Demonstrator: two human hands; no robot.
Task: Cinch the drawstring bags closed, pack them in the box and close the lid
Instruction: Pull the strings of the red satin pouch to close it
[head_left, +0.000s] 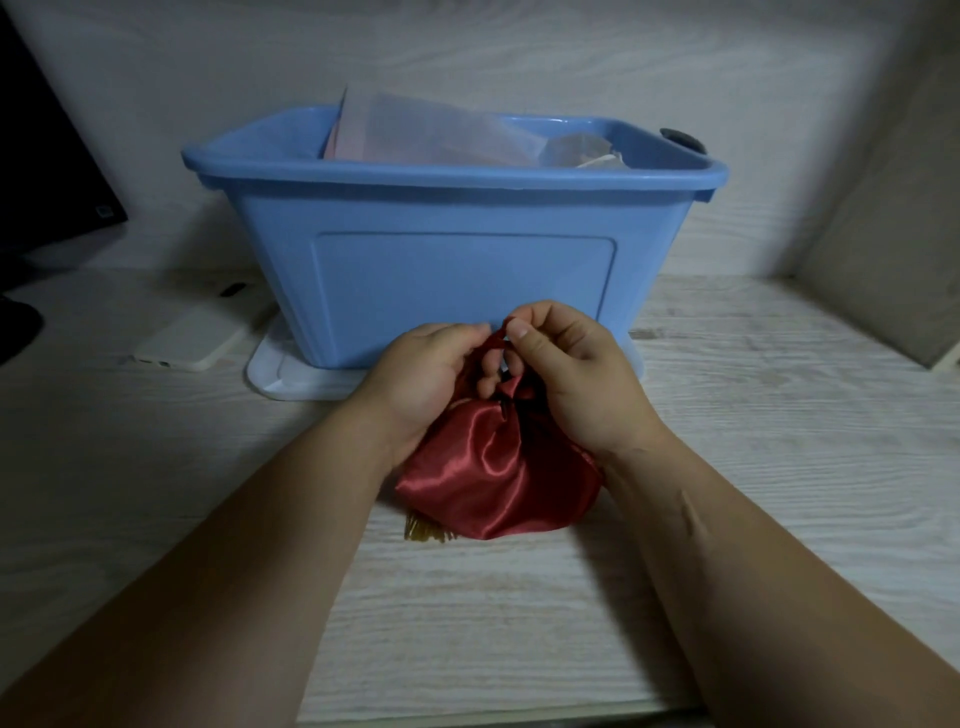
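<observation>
Fingers (521, 332) of the right hand (571, 369) pinch the drawstring (493, 340) while the left hand (421, 369) grips the red satin bag (493, 478); the slick ribbon may slip, leaving the neck loose.

red bag (493, 483) is showing glossy satin cloth; blue box (467, 291) is showing smooth plastic; table (467, 623) is showing matt woodgrain.

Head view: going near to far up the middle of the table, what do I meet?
Red satin bag, held by the left hand and right hand → white lid → blue box standing on it → translucent bags inside it.
</observation>
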